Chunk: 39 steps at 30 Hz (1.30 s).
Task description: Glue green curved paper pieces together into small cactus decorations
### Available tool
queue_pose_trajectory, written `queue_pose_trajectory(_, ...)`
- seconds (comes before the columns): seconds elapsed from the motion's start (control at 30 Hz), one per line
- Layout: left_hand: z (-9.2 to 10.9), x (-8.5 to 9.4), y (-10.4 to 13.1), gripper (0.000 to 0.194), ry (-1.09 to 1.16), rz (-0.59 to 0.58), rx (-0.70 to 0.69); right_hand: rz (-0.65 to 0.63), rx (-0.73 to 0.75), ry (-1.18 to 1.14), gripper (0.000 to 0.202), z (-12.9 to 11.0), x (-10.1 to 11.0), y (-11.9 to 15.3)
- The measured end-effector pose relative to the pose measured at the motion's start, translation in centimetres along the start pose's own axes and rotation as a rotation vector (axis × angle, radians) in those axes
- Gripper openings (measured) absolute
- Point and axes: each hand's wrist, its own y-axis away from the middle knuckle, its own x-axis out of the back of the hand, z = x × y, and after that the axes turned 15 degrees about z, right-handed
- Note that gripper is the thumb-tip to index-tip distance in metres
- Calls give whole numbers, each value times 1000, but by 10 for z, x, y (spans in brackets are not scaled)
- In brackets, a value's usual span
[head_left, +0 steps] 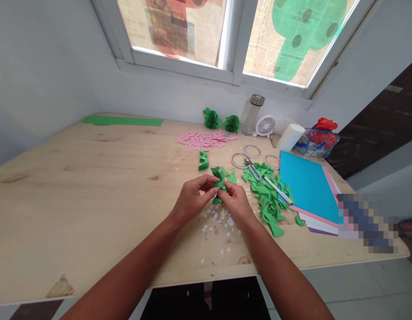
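Between my two hands is a green folded paper cutout (219,174), its layers fanned out, held just above the table. My left hand (199,191) pinches it from the left with thumb and fingers. From the right, my right hand (235,198) grips its edge; some of those fingertips are hidden behind the paper. Just beyond my hands lies a second stack of green paper cutouts (203,161). Small white paper bits (222,218) are scattered on the wood below and around my hands.
Green paper scraps (270,204) heap on the right, with snips (252,170), a white pen (278,190) and tape rolls (252,151) near them. Blue paper sheets (309,184) lie farther right. Behind are pink cutouts (206,140), a glass bottle (252,115) and a small fan (265,126).
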Motion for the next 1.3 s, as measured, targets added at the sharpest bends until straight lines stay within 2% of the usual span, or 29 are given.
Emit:
queue_pose_trajectory(0.27, -5, 0, -2, 15, -54, -45, -87, -4, 67, 191, 19, 8, 1, -1)
queue_pose_trajectory(0.77, -4, 0, -2, 16, -68, -54, -110, -5, 95, 255, 17, 18, 1, -3)
queue_pose_trajectory(1.3, -5, -7, 3, 6, 61, 37, 31, 26, 143, 347, 15, 8, 1, 0)
